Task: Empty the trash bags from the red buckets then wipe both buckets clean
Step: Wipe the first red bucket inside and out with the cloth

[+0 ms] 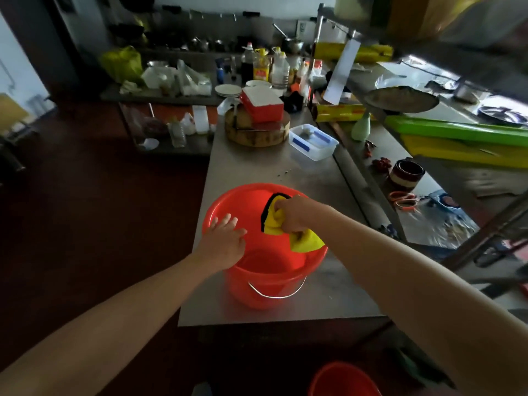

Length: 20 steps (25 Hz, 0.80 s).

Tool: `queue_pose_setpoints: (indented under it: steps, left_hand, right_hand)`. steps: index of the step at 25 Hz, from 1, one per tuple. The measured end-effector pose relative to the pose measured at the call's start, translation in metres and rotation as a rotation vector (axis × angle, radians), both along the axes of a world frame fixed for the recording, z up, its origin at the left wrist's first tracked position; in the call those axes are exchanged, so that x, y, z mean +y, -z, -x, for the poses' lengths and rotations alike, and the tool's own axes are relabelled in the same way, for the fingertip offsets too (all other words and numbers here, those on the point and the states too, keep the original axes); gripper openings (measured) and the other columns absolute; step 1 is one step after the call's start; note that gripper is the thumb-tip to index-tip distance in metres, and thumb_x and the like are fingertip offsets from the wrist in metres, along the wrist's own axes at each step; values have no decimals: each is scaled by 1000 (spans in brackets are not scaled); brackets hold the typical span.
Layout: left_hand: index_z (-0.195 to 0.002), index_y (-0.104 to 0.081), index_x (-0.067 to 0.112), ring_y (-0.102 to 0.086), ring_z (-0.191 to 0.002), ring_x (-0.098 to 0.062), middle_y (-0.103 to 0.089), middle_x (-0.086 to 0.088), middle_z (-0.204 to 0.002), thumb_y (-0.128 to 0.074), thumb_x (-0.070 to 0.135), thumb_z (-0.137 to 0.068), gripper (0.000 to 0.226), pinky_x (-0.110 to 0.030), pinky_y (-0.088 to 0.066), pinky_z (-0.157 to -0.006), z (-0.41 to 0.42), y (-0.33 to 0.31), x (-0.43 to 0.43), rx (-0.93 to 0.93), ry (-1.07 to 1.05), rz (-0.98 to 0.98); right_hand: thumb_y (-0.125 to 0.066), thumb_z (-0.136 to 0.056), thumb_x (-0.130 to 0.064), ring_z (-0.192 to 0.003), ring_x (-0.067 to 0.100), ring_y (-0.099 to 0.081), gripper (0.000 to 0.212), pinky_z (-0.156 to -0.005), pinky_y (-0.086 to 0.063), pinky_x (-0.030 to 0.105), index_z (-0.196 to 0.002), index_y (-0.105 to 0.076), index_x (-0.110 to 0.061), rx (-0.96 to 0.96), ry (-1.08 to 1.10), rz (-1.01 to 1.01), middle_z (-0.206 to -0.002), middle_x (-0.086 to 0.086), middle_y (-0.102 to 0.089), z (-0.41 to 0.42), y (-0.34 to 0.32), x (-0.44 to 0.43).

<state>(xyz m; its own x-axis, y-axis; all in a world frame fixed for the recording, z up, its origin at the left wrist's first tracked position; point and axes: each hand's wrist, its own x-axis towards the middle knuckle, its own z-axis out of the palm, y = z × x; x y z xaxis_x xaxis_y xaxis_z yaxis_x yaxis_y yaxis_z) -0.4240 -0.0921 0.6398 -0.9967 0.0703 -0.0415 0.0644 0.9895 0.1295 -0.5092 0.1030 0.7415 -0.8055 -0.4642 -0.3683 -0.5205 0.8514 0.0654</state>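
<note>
A red bucket [257,284] with a metal handle stands on the steel table [257,167] near its front edge, with no bag inside. My left hand [224,242] lies over the bucket's left rim, fingers spread. My right hand [294,215] grips a yellow cloth with a black edge [275,221] inside the bucket, against its far right wall. A second red bucket [341,380] shows on the floor at the bottom edge, mostly cut off.
Behind the bucket stand a round wooden chopping block [257,132] with a red-and-white box [261,105] on it and a clear plastic container [313,142]. Bottles [261,67] and plates crowd the back. To the right is a lower shelf with a dark bowl [405,174], scissors and rolls.
</note>
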Motion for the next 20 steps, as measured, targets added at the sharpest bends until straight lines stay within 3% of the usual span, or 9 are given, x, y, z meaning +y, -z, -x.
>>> queue_pose_setpoints:
  steps: [2,4,7,9,12,14,16,20]
  left_hand:
    - [-146,-48,23,-12,-153,-28,-26,-13,-162,-31,30,-101,49,-49,-6,-124,-15,2,6,-36,11,12]
    - [-148,-46,23,-13,-153,-28,-28,-13,-162,-27,31,-101,51,-49,-5,-124,-27,6,10,-83,33,4]
    - [-150,-42,23,-10,-153,-24,-25,-10,-163,-24,30,-100,54,-46,1,-125,-45,14,11,-175,46,-101]
    - [-149,-43,19,-8,-154,-22,-25,-7,-163,-25,31,-100,54,-45,6,-124,-56,20,6,-201,103,-120]
    - [-152,-39,20,-6,-154,-19,-27,1,-163,-30,47,-102,58,-47,9,-123,-70,31,-3,-149,207,-93]
    - [-154,-37,22,-9,-153,-20,-30,4,-162,-36,51,-103,59,-49,6,-123,-73,34,-7,-86,257,-85]
    - [-153,-39,22,-13,-153,-23,-36,5,-159,-42,45,-103,55,-49,4,-122,-73,34,-8,-28,288,-128]
    - [-149,-44,18,-18,-152,-28,-47,-1,-151,-48,35,-104,49,-45,0,-124,-65,26,-17,2,308,-248]
  right_hand:
    - [-57,-91,-25,-121,37,-55,53,-86,-46,34,-143,-46,-24,-18,8,-39,-136,19,-55,-23,-4,3]
    - [-56,-93,-27,-130,40,-50,55,-101,-46,39,-146,-44,-21,-74,32,-118,-144,22,-48,-49,10,2]
    - [-51,-95,-53,-134,42,-43,65,-109,-40,46,-147,-44,-14,-134,-15,-239,-144,18,-45,-84,39,1]
    - [-41,-98,-61,-133,42,-42,67,-106,-40,47,-143,-48,-12,-165,51,-137,-142,17,-44,-99,40,5]
    - [-35,-107,-29,-125,36,-48,37,-101,-44,45,-134,-58,-14,-171,249,199,-136,10,-49,-112,47,20]
    - [-39,-105,-29,-127,35,-43,41,-103,-41,44,-142,-54,-19,-195,341,364,-139,10,-46,-119,53,25]
    - [-39,-103,-29,-127,35,-43,45,-107,-39,45,-146,-50,-19,-164,303,383,-139,15,-44,-127,60,24]
    - [-47,-99,-34,-125,30,-41,52,-108,-39,43,-151,-43,-32,6,141,295,-138,7,-35,-146,76,22]
